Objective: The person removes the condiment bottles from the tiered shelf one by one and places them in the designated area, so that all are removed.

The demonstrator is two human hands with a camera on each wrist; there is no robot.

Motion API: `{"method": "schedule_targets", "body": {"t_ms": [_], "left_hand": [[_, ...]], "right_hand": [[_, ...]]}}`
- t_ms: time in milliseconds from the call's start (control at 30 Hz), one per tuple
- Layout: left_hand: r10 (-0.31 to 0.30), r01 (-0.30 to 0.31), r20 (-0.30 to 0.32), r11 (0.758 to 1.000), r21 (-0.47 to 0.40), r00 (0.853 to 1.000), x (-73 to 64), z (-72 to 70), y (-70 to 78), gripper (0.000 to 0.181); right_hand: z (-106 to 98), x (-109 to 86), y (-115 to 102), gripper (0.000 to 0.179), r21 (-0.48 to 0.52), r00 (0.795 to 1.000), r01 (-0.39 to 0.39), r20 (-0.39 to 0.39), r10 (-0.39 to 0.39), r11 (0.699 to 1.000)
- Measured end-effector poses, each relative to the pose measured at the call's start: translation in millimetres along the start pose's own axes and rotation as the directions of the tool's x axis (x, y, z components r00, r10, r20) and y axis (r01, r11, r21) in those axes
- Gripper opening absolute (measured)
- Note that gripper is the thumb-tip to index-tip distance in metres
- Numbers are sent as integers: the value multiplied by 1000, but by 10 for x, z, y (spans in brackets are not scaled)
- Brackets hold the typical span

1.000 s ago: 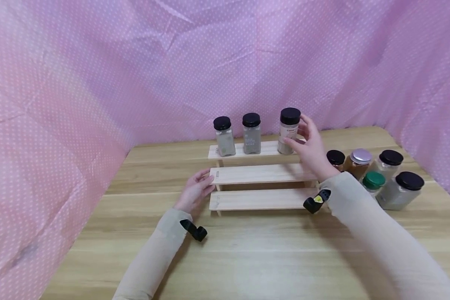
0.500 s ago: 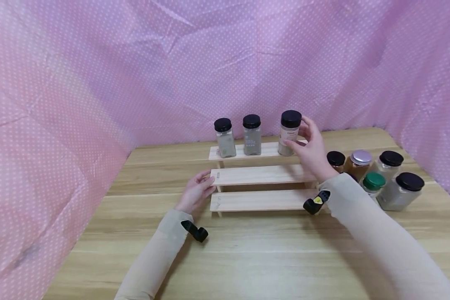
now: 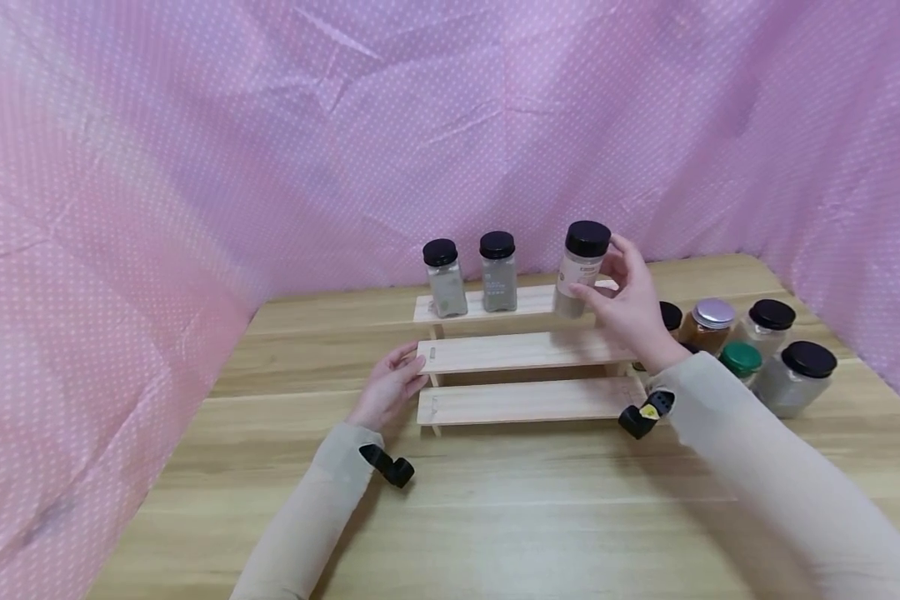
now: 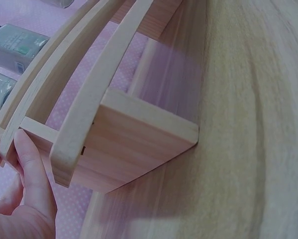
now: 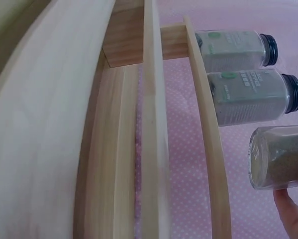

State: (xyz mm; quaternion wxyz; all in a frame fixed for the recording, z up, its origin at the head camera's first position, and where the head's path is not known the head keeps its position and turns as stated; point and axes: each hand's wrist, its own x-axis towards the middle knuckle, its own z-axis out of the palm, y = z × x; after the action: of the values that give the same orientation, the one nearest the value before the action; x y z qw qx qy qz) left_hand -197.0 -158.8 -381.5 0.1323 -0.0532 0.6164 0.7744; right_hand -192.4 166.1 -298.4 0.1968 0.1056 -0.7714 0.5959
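Observation:
My right hand holds a clear spice jar with a black lid and a pale label, fingers and thumb around its side. The jar leans slightly, lid to the right, at the right end of the top shelf. In the right wrist view, its base shows a gap from the top board's edge. At the rack's left end, my left hand pinches the end of the middle shelf between thumb and fingers. Two black-lidded spice jars, one left of the other, stand upright on the top shelf.
Right of the three-step wooden rack, several more jars stand on the table, among them a silver-lidded jar, a green-lidded jar and a large black-lidded jar. A pink dotted cloth hangs behind the table.
The jar in my right hand has gone from upright to slightly tilted, its lid shifting right along with the hand. My left hand keeps its grip on the middle shelf's end.

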Motion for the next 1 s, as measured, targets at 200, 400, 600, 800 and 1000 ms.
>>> {"method": "schedule_targets", "body": {"t_ms": [200,400,600,800,1000], "left_hand": [[-6,6,-8,1000,20,1000,0,-17,-14,49],[-1,1,-8,1000,18,1000,-2,-19,-31,49],[11,-11,-2,1000,6,1000,9,-8,-42,47],[1,-1,1,1000,-1,1000,15,-1,-34,47],[-15,15,5,1000,27,1000,0,-14,6,49]], "right_hand": [[-27,-128,-41,76,-21,997,49,61,-48,999],[-131,-290,-86,85,-91,990,86,122,-74,992],[-292,-453,-91,87,-93,976,146,174,-128,985],[-479,-624,-58,89,-137,958,229,206,-198,964],[-634,-760,-19,95,-117,916,355,241,-320,928]]}}
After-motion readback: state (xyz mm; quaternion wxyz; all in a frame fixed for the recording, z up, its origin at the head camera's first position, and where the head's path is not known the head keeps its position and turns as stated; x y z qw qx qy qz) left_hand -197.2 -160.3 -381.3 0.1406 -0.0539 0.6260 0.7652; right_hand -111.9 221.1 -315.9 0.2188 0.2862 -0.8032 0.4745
